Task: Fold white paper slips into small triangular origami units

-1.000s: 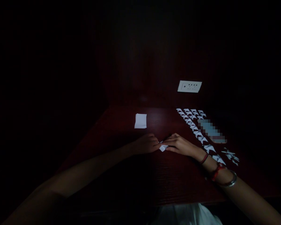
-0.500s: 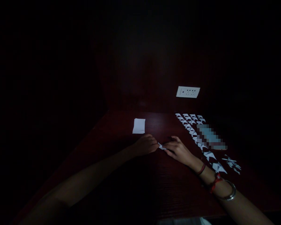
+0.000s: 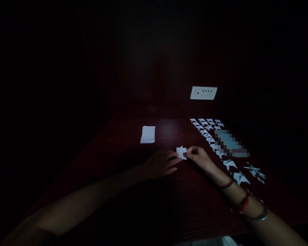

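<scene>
A small piece of folded white paper (image 3: 181, 153), roughly square with a little point at its top edge, is held just over the dark red table. My right hand (image 3: 199, 158) pinches its right edge between thumb and fingertips. From the other side, my left hand (image 3: 163, 164) reaches in with fingers stretched and apart, its fingertips touching the paper's lower left edge. The left thumb is hard to make out in the dark. A stack of white paper sheets (image 3: 148, 134) lies beyond my left hand.
Rows of folded white paper pieces (image 3: 230, 164) run along the right side of the table (image 3: 143, 208). Beside them lie a blurred-out bluish object (image 3: 231, 143) and a little heap of white paper strips (image 3: 255, 172). A socket plate (image 3: 203, 93) is on the back wall.
The folded paper has turned from a narrow shape between both hands to a flat, square face. My left fingers have spread, and my right hand has shifted slightly right. The view has tilted slightly.
</scene>
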`<state>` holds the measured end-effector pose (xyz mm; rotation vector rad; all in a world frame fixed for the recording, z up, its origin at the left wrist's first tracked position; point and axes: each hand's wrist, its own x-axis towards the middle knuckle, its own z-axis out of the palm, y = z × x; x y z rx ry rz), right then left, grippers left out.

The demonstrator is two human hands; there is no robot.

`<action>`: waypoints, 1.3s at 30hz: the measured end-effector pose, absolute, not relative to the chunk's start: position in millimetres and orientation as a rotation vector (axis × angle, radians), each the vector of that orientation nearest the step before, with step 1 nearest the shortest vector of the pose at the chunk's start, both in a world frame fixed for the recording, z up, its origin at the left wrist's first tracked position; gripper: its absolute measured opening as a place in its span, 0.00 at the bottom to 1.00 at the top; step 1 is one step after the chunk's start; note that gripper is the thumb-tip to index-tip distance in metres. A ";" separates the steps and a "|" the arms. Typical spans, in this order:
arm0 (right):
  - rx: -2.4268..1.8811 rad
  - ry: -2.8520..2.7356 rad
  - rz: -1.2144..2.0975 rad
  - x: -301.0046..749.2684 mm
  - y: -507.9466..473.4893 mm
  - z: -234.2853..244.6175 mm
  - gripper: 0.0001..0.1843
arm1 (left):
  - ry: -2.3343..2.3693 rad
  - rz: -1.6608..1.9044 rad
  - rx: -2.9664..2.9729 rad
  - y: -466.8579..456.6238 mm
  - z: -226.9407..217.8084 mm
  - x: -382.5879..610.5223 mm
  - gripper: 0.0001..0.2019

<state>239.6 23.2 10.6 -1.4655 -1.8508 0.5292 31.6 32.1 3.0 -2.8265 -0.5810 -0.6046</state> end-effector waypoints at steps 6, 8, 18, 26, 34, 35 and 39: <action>-1.549 -2.021 0.484 248.2 18.7 16.6 0.08 | -0.644 -0.518 -3.007 34.2 -3.8 28.5 0.18; -1.539 -2.107 0.422 254.8 18.9 17.6 0.07 | -0.648 -0.483 -3.027 34.4 -3.5 28.0 0.18; -0.989 -2.658 0.236 262.1 13.3 29.0 0.12 | -0.612 -0.491 -3.045 34.4 -0.2 30.8 0.16; -0.944 -2.742 0.048 257.7 12.5 26.1 0.13 | -0.540 -0.511 -3.028 35.6 -2.2 29.7 0.16; -0.942 -2.840 -0.229 253.7 9.7 25.1 0.13 | -0.559 -0.550 -3.067 37.3 -5.2 29.9 0.16; -0.938 -2.849 -0.259 253.4 9.5 24.8 0.13 | -0.553 -0.549 -3.069 37.4 -5.3 30.0 0.16; -0.945 -2.864 -0.290 252.3 9.5 24.9 0.13 | -0.528 -0.566 -3.074 38.8 -7.1 30.0 0.16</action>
